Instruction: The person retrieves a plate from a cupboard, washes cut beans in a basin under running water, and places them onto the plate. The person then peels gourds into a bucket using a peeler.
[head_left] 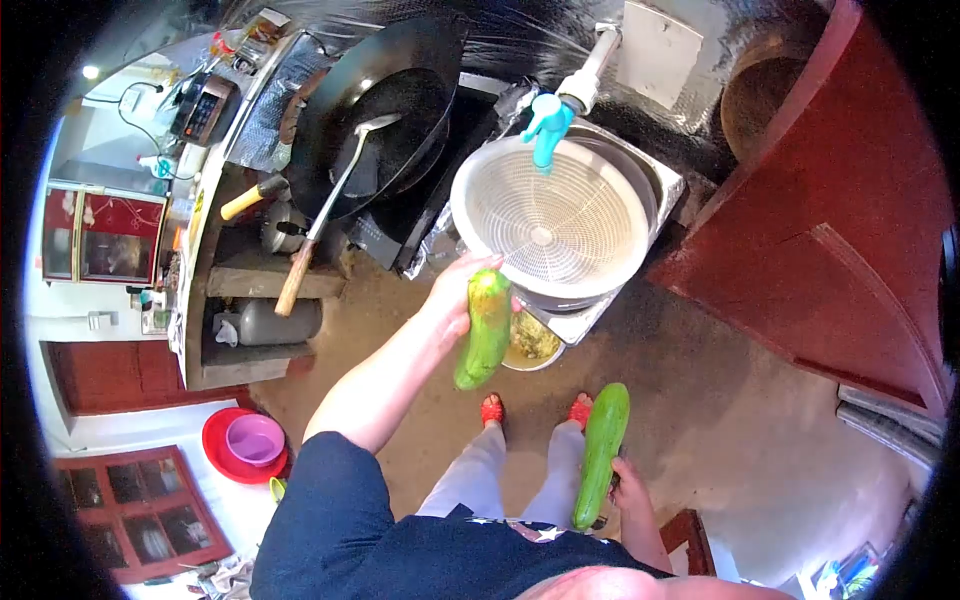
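Below you spreads the brown floor, with the broad, dark red, flat-sided panel standing on your right. Ahead and to the left sits the large, round, black metal wok; the long metal spatula with a wooden handle leans across its rim, handle towards you. To the right of the wok, the round, off-white perforated colander rests over the square silver metal sink.

Low on your right is the long, smooth green vegetable, slanted, well apart from the colander. Your right hand holds it near its lower end, the thumb against its side; the other fingers are mostly hidden behind it, so you cannot tell how close together they lie.

The shorter, thicker green vegetable with a yellowish-brown patch is in your left hand, nearly upright in view, just beside the colander's near rim. Your fingers curl round its upper part, with fingertips showing at its right side; their exact spacing is hidden.

Partly under the sink's near corner is the round, pale-rimmed bowl of yellowish-green scraps. The small turquoise plastic tap hangs over the colander's far side.
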